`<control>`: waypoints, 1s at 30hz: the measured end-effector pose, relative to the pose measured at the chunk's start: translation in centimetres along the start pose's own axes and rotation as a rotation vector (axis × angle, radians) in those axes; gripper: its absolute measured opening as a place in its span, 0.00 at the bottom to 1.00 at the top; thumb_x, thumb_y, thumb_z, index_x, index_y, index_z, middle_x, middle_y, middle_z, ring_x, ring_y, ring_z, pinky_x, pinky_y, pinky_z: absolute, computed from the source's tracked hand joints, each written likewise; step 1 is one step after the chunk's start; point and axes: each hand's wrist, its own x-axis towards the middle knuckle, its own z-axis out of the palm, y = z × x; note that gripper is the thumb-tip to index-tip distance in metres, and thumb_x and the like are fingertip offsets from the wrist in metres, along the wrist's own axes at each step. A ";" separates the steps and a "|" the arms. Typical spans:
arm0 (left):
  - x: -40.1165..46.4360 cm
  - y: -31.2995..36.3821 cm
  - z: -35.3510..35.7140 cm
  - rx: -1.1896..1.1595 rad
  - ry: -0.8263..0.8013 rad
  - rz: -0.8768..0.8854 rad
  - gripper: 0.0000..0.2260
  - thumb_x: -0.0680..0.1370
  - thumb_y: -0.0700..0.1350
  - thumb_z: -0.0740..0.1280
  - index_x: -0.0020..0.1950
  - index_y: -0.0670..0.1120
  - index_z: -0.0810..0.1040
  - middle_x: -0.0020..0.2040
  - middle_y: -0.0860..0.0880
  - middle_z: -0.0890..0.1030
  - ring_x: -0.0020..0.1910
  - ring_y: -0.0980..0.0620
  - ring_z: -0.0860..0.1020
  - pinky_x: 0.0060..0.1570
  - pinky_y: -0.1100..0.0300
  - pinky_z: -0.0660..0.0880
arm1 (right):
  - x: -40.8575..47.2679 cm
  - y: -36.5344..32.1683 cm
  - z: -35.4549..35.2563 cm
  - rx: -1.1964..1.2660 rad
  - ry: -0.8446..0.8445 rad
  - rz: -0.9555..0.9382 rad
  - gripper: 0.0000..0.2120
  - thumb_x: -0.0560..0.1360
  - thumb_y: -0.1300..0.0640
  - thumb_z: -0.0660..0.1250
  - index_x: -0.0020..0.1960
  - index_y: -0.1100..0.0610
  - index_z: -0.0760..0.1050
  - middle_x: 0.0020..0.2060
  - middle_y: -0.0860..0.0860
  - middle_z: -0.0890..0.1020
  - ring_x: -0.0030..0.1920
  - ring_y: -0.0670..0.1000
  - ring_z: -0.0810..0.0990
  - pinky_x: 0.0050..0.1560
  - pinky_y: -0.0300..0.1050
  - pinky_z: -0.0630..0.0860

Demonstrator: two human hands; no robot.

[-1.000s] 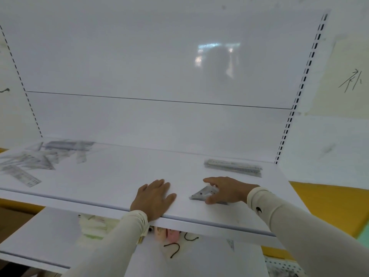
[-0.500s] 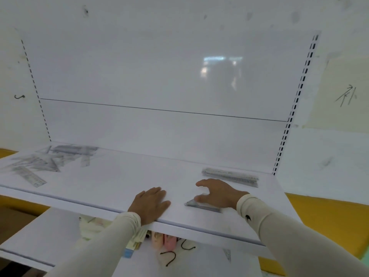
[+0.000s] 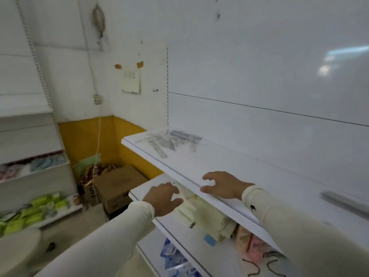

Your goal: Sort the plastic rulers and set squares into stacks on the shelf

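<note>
Both hands are hanging empty, fingers loosely spread; left hand (image 3: 162,198) is hovering below the shelf (image 3: 215,166) edge, right hand (image 3: 223,185) is resting at that edge; unsorted rulers and set squares (image 3: 167,141) are lying at the shelf's far left end; next reach should go there, lifting one piece flat, by type.

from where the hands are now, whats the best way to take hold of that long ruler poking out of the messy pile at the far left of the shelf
Take the long ruler by its near end, which juts out of the pile toward the shelf's front edge. Come from the front with the right hand and pinch its long edges; it lies flat, so sliding it clear first probably helps.
</note>
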 end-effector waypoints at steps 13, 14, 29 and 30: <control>-2.0 -26.6 -4.6 -0.029 -0.040 -0.256 0.19 0.76 0.61 0.58 0.60 0.53 0.75 0.54 0.50 0.79 0.48 0.50 0.78 0.47 0.57 0.76 | 21.5 -22.2 4.9 -0.135 -0.090 -0.282 0.30 0.77 0.38 0.60 0.74 0.52 0.63 0.73 0.51 0.66 0.72 0.53 0.65 0.71 0.50 0.63; -2.0 -28.0 -5.1 -0.038 -0.045 -0.273 0.16 0.78 0.57 0.60 0.62 0.51 0.74 0.56 0.49 0.78 0.49 0.49 0.77 0.46 0.58 0.74 | 23.1 -23.5 5.1 -0.127 -0.097 -0.296 0.30 0.77 0.39 0.61 0.74 0.53 0.63 0.73 0.52 0.67 0.71 0.53 0.66 0.70 0.50 0.64; 10.7 -49.1 -10.5 -0.031 0.005 -0.519 0.11 0.78 0.56 0.60 0.50 0.50 0.76 0.50 0.48 0.78 0.46 0.48 0.78 0.48 0.50 0.78 | 51.5 -36.1 6.6 -0.119 -0.164 -0.541 0.27 0.78 0.40 0.60 0.71 0.55 0.67 0.68 0.53 0.72 0.66 0.54 0.71 0.66 0.53 0.70; 12.0 -50.5 -11.1 -0.018 -0.004 -0.529 0.12 0.78 0.56 0.60 0.54 0.50 0.76 0.52 0.48 0.78 0.48 0.47 0.78 0.50 0.49 0.78 | 53.5 -36.5 6.0 -0.110 -0.157 -0.548 0.28 0.78 0.40 0.60 0.72 0.55 0.67 0.69 0.53 0.71 0.67 0.54 0.71 0.67 0.53 0.69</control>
